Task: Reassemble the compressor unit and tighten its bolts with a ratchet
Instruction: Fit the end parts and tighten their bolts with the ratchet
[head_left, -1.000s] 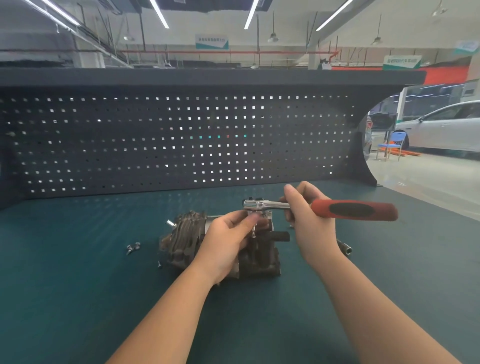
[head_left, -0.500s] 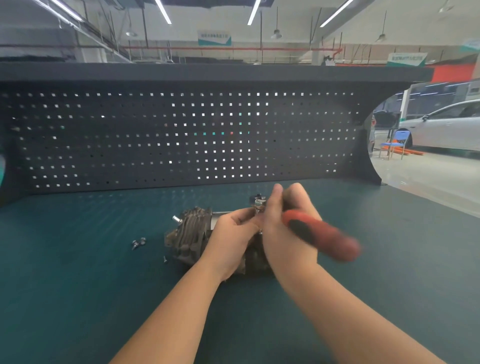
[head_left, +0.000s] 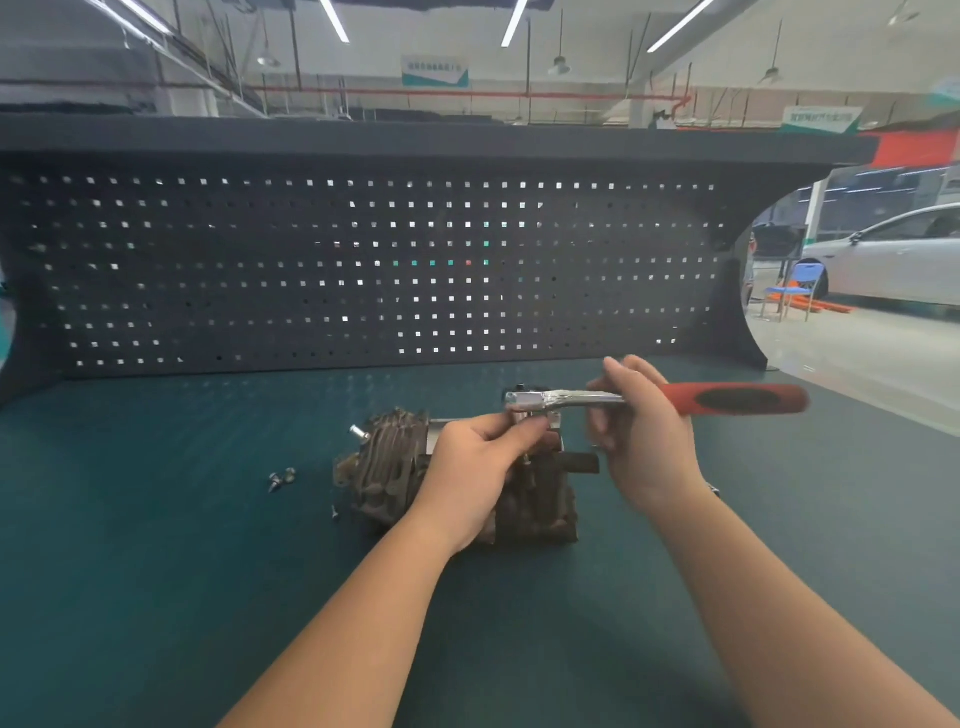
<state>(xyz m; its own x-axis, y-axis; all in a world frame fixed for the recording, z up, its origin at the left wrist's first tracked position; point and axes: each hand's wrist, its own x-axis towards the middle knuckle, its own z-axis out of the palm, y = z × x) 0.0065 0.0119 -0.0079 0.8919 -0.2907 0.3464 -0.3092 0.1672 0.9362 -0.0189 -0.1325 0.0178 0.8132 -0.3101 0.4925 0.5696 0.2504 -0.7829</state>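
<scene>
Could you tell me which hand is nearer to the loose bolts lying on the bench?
Left. The left hand rests on the compressor, just right of the loose bolts; the right hand holds the ratchet farther right.

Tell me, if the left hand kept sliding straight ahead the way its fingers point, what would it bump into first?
Probably the ratchet head: the left hand rests on the compressor, fingertips already just beneath it. Depth is hard to judge from one view.
</scene>
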